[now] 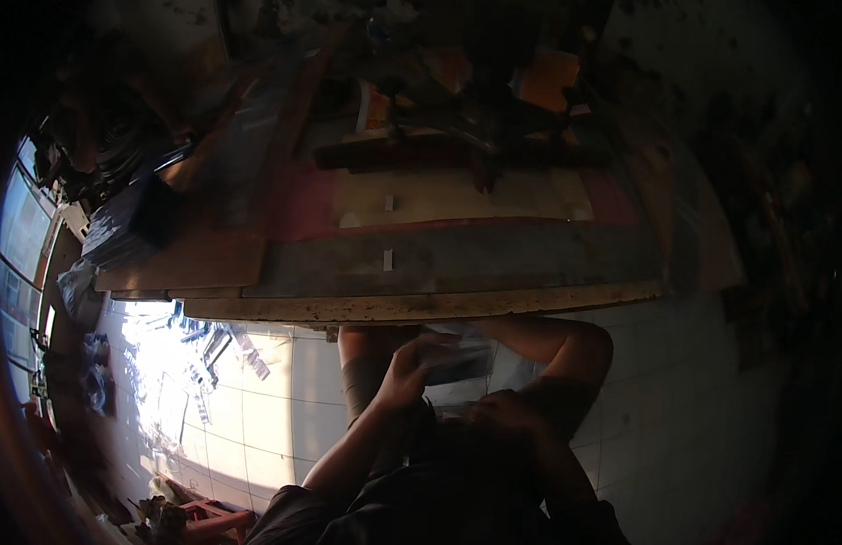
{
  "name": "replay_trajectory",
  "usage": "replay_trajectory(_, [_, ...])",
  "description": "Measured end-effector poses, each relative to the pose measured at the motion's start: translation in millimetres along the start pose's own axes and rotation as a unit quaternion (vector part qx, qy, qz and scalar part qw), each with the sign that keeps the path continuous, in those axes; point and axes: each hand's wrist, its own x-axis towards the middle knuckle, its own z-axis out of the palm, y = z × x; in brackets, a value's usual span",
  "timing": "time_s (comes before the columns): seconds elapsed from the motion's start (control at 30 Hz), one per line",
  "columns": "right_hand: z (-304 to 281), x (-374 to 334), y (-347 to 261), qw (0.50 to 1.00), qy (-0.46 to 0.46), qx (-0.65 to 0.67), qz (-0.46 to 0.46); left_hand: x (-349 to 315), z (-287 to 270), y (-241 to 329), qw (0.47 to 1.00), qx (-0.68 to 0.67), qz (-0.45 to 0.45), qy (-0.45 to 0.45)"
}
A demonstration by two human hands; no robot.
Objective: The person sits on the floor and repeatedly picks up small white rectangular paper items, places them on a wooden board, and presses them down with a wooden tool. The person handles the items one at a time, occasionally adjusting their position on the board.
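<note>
In front of my lap, below the table's near edge, my left hand (407, 371) is raised with its fingers closed on a thin flat piece (462, 361), partly see-through and partly dark blue. Motion blur hides what kind of thing it is. My right hand (507, 409) is close to my body, just below and to the right of that piece. It lies in shadow and its fingers are too dark to read. Beyond both hands is the worktable (421, 307) with a worn wooden front edge.
On the table a dark bar-like frame (466, 150) stands over a pale sheet (475, 200) with pink ends. A dark stack (134, 218) sits at the left corner. Scattered strips (203, 350) litter the sunlit tiled floor. A red stool (212, 520) is at lower left.
</note>
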Motion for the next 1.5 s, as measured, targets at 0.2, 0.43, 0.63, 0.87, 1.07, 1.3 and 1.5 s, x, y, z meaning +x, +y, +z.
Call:
replay_trajectory(0.2, [-34, 31, 26, 0.885, 0.065, 0.458, 0.054, -28, 1, 19, 0.986, -0.088, -0.106, -0.093])
replay_trajectory(0.43, [6, 26, 37, 0.459, 0.036, 0.880, -0.118, -32, -1, 45, 0.912, -0.055, -0.034, -0.404])
replay_trajectory(0.63, [-83, -87, -77, 0.519, 0.691, 0.472, -0.177, -26, -14, 47, 0.890, -0.072, -0.049, -0.448])
replay_trajectory(0.87, [-150, -118, -130, 0.561, 0.787, 0.115, -0.229, -8, 0, 23, 0.896, -0.045, -0.106, -0.429])
replay_trajectory(1.07, [-237, -53, -73, 0.679, 0.665, -0.310, 0.024, -23, 23, -5, 0.950, 0.026, -0.125, -0.286])
replay_trajectory(1.3, [-301, -28, -61, 0.765, 0.596, -0.237, -0.054, -21, 36, -10, 0.949, 0.027, -0.149, -0.276])
replay_trajectory(1.5, [-307, -19, -53, 0.745, 0.613, -0.247, -0.095, -19, 38, -16, 0.946, 0.047, -0.202, -0.250])
